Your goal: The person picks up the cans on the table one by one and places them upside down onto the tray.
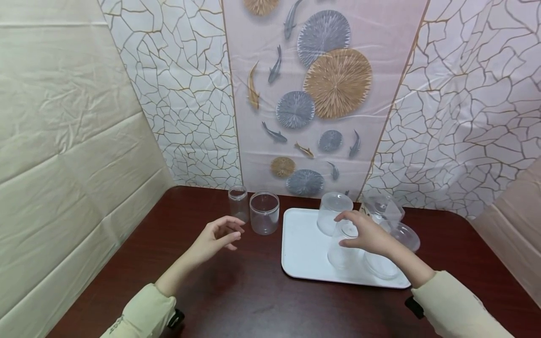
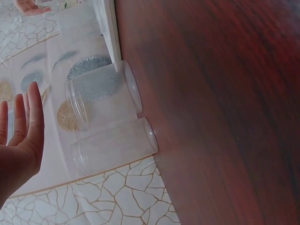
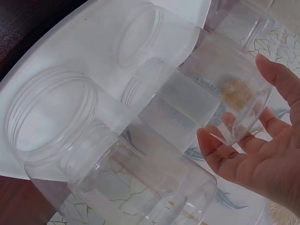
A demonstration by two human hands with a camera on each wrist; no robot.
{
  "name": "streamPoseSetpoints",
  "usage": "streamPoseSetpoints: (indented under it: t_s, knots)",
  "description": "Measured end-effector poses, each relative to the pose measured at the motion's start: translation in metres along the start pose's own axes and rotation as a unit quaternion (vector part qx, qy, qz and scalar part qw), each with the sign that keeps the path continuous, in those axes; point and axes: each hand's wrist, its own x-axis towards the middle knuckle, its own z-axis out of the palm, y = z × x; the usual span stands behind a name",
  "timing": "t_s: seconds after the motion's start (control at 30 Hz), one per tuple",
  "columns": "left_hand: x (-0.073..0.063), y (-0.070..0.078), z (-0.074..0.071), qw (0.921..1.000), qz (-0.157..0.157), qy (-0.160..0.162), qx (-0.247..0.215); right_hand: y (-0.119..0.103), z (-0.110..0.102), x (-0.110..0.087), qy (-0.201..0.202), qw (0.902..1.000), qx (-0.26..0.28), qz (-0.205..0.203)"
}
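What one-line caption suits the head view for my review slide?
Right hand at a clear jar on the tray; left hand near two more jars on the table.

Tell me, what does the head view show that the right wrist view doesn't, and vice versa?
Only the head view shows the person's bare left hand and the pale cream fabric sleeves on both arms.

Only the right wrist view clearly shows ridges round the downturned mouth of a clear, round-mouthed jar, glass or plastic.

Both show the bare right hand curved around the raised end of another clear jar (contact is unclear), the white, round-cornered tray and the dark red-brown, wood-look table.
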Motion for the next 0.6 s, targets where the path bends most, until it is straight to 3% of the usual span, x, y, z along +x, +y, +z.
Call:
streamPoseSetpoints:
  t_s: [0.23,0.43,0.6]
  knots:
    - [0.01,-0.003,0.004,0.9994,0.011,0.003,0.032,0.0,-0.001,0.0,-0.002,1.0,0.001,-0.005]
    - [0.019,-0.009,0.007,0.9945,0.047,0.014,0.092,0.0,-0.001,-0.003,-0.012,0.9999,0.001,-0.011]
    - [0.024,-0.011,0.01,0.9928,0.061,0.01,0.103,0.001,-0.001,-0.004,-0.017,0.9998,0.004,-0.005]
